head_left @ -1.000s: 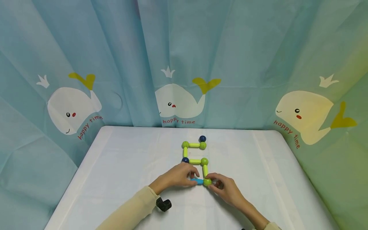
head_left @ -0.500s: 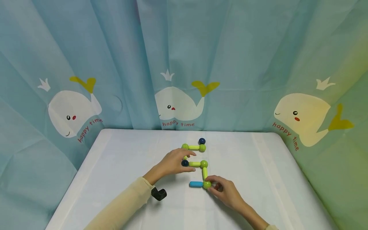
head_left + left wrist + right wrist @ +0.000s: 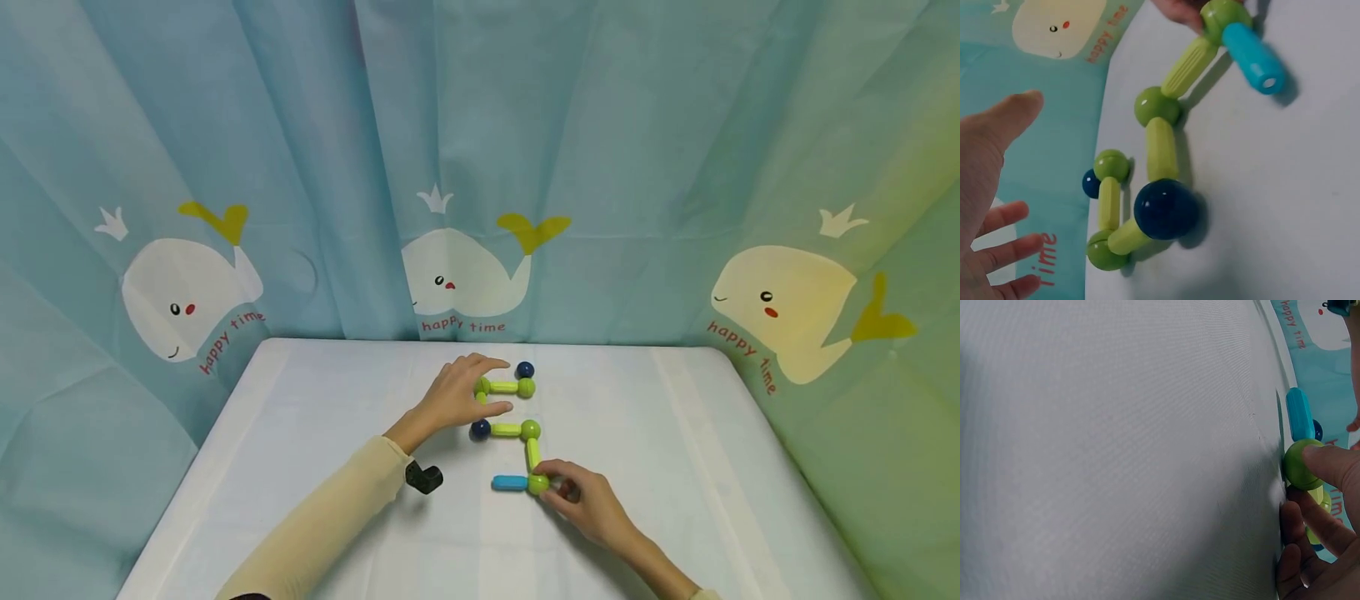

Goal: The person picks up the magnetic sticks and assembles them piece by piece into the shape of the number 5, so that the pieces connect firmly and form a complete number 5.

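A zigzag chain of yellow-green rods (image 3: 506,430) and green balls lies on the table. At its near end, my right hand (image 3: 592,504) pinches a green ball (image 3: 1300,464) between thumb and fingers. A bright blue rod (image 3: 510,483) sticks out leftward from that ball; its free end faces the camera in the left wrist view. My left hand (image 3: 453,393) hovers over the chain's far left corner, thumb and fingers spread, holding nothing. It partly hides a green ball and a rod there. One dark blue ball (image 3: 1166,209) sits at the left bend, another (image 3: 525,369) touches the far end.
The white-covered table (image 3: 337,400) ends at a light blue curtain (image 3: 637,167) printed with whales. A black device (image 3: 424,477) hangs beneath the left wrist.
My left hand has let go of the blue rod and moved away over the far part of the chain, its fingers spreading. The right hand stays on the near green ball.
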Tool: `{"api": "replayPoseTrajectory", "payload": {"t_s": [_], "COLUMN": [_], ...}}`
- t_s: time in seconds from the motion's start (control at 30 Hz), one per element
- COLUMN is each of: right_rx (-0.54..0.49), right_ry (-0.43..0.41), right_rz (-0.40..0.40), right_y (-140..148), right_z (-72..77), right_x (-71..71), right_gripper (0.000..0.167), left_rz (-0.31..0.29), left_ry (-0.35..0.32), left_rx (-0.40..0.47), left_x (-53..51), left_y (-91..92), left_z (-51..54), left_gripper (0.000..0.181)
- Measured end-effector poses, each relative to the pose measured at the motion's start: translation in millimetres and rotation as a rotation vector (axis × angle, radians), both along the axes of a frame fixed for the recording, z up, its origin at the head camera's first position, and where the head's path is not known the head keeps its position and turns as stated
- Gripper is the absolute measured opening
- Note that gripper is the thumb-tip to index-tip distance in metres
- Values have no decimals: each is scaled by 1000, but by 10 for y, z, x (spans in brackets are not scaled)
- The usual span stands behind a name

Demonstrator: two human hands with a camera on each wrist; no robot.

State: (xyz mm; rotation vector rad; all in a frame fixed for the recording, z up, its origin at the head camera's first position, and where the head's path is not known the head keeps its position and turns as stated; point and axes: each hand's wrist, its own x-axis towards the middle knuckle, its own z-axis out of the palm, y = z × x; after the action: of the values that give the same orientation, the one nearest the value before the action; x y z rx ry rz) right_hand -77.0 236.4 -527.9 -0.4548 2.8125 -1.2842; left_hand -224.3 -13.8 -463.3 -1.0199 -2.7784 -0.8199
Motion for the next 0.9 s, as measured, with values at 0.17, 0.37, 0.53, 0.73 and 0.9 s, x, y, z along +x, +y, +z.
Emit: {"api": "replayPoseTrajectory", "payload": {"t_s": [0.17, 0.37, 0.53, 0.73, 0.9], "right_rx": [-13, -18, -11, -23, -29], "right_ry": [-2, -2, -5, 16, 30], "right_rz": [0, -2, -7, -4, 1], "right_y": [1, -4, 0, 6, -6], "right_z": [-3, 3, 16, 12, 4], "right_x": [10, 19, 34, 51, 56], "right_gripper": [33, 33, 33, 33, 33], "left_rz": [9, 11, 27, 58, 71], "left_ry": [-26, -39, -52, -41, -62], "left_rx": [-3, 4, -18, -16, -39], "left_x": [-178, -349, -431, -561, -674], "left_y": [120, 262, 388, 545, 606], "left_z": [-11, -24, -22, -118, -220], "left_gripper": [64, 60, 55, 49, 46]}}
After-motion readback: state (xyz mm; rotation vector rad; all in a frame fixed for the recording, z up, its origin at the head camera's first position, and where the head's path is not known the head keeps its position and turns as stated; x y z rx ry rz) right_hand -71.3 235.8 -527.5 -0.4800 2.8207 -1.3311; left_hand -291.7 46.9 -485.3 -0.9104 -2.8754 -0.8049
